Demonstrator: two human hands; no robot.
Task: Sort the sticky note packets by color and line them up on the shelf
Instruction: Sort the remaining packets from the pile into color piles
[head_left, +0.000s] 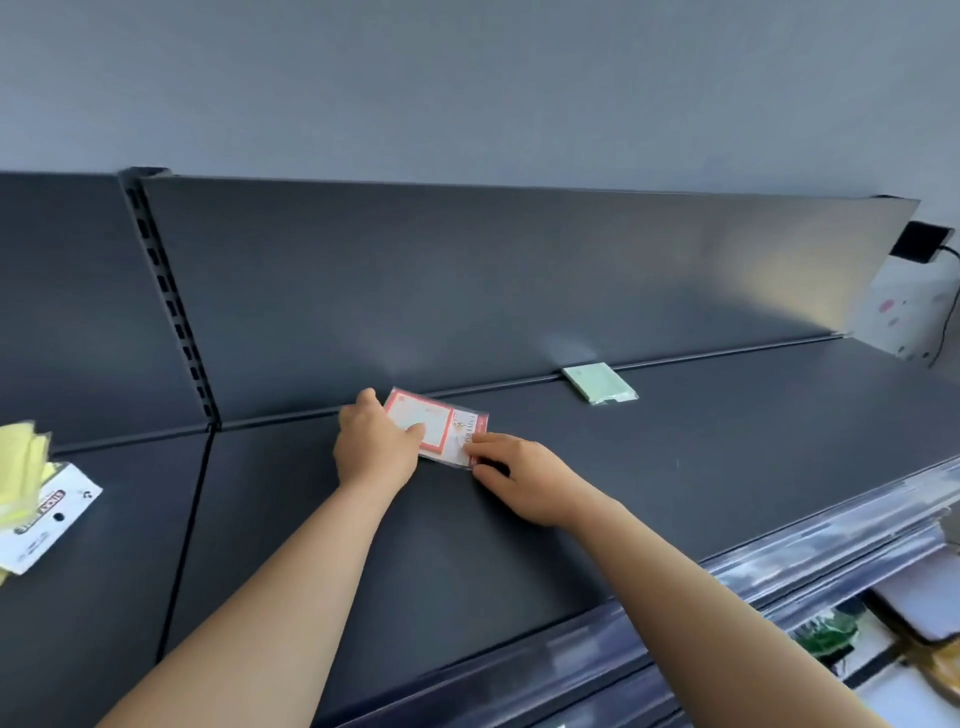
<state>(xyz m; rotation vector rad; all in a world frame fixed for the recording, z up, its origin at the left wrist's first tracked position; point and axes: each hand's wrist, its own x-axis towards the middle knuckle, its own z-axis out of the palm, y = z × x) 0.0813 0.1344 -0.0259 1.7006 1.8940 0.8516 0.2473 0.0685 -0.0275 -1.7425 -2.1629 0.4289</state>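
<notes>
Both hands are meeting on one packet just left of the frame's centre. The left hand (376, 447) is gripping the left end of the red-bordered packet (445, 417), with the thumb lying on its face and the fingers curling round its far left edge. The right hand (514, 478) is pinching the packet's lower right corner, a finger lying across the printed end and the thumb sitting at the near edge. The packet is lying flat, or very nearly so, on the dark shelf (675, 467), close to the seam where the shelf meets the back panel (467, 270). Its long axis is running from upper left to lower right in the frame, roughly along that seam. The red-framed pad is sitting at the left end and the white printed strip is pointing right, its lettering reading sideways. To the right of centre, well apart from the hands, a green packet (600, 383) is lying flat with its far edge touching the seam and a clear flap facing the near side. At the left edge of the frame a yellow packet (23, 462) is resting on the neighbouring shelf section, its white header card (49, 519) pointing toward the lower part of the frame.
</notes>
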